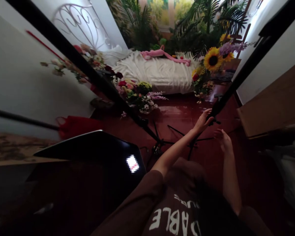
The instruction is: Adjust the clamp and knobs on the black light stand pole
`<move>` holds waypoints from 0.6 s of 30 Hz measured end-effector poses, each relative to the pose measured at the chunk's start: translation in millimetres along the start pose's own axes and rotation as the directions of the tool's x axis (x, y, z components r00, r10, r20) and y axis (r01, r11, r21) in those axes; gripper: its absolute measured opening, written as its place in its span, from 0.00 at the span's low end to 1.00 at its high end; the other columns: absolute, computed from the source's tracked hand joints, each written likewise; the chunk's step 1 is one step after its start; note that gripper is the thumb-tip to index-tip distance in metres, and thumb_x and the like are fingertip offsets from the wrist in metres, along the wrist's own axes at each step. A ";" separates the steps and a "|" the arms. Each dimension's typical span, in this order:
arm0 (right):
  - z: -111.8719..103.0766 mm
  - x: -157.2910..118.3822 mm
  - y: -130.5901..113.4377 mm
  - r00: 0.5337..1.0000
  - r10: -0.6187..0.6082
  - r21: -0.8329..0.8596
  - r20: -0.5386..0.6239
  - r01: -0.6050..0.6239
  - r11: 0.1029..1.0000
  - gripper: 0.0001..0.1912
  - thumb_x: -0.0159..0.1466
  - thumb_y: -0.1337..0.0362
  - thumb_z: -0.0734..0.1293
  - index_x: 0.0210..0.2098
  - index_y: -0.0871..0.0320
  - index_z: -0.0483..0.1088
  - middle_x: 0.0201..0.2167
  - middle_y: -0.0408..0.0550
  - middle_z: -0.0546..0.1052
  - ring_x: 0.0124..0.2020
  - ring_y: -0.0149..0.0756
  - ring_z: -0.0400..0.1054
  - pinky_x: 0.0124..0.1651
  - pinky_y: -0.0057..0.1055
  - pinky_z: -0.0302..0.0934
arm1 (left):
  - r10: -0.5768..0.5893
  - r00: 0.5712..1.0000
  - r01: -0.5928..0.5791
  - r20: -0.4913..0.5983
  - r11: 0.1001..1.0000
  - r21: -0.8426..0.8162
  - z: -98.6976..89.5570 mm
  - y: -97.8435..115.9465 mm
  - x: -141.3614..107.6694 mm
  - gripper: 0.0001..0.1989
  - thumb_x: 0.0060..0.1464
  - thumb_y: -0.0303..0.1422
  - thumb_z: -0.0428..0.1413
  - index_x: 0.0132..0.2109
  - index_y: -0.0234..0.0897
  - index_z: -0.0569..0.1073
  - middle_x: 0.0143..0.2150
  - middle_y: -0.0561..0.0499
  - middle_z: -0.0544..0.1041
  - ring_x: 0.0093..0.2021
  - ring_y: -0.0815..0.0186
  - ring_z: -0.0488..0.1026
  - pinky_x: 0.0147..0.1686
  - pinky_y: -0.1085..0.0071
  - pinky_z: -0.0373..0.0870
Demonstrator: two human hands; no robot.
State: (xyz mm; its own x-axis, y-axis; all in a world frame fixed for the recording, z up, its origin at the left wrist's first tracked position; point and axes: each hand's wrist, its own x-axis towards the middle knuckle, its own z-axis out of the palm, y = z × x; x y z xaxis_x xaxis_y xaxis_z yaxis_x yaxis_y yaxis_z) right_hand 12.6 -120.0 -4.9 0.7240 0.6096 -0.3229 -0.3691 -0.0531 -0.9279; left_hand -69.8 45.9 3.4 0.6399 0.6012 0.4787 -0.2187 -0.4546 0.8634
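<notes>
My left hand [203, 122] is at the black tripod stand [227, 95] on the right, with its pole between the thumb and fingers, just above a small knob. My right hand [223, 140] hangs in the air to the right of that pole, fingers loosely bent and apart, holding nothing. The stand slants from the upper right corner down to its spread legs on the floor. A second black stand [95, 77] crosses the view on the left, its legs close to the first one's.
A bed with a white cover [159, 77] stands ahead, a pink plush toy [157, 53] on it. Flower bunches [137, 95] and sunflowers [212, 59] flank it. A dark panel [88, 147] and a red bag [76, 126] are left; a wooden board [272, 101] leans right.
</notes>
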 end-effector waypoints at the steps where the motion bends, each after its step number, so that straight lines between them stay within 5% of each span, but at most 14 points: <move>1: 2.3 0.4 -10.2 1.000 -0.012 -0.018 0.021 0.013 1.000 0.20 0.56 0.46 0.69 0.38 0.56 0.75 0.33 0.48 0.81 0.31 0.33 0.75 0.32 0.27 0.69 | -0.016 1.000 0.016 0.011 1.000 0.010 4.2 2.6 2.8 0.23 0.62 0.45 0.46 0.59 0.38 0.60 0.46 0.43 0.75 0.45 0.66 0.74 0.48 0.68 0.69; 10: 30.1 11.3 -50.9 0.998 -0.029 -0.220 0.051 0.039 0.975 0.25 0.57 0.42 0.67 0.32 0.60 0.76 0.30 0.51 0.80 0.23 0.30 0.70 0.23 0.23 0.64 | -0.069 0.997 0.070 -0.017 0.997 0.037 15.4 2.5 -1.4 0.20 0.63 0.44 0.44 0.55 0.38 0.62 0.39 0.47 0.75 0.38 0.66 0.74 0.40 0.71 0.68; 18: 20.2 16.7 -53.7 0.985 -0.114 -0.209 0.132 0.141 0.968 0.21 0.50 0.47 0.74 0.32 0.58 0.74 0.30 0.48 0.79 0.29 0.32 0.72 0.33 0.28 0.67 | -0.077 0.996 0.078 -0.043 0.997 0.028 19.8 1.2 -0.8 0.19 0.63 0.45 0.44 0.54 0.38 0.62 0.38 0.48 0.74 0.35 0.68 0.72 0.38 0.73 0.67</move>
State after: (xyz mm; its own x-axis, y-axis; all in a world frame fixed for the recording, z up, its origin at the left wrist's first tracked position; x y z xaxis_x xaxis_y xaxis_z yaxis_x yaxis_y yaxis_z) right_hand 32.7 -90.9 43.3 0.6780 0.7109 -0.1870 -0.1334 -0.1313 -0.9823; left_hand -55.9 31.8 0.8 0.6227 0.6619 0.4174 -0.1474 -0.4246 0.8933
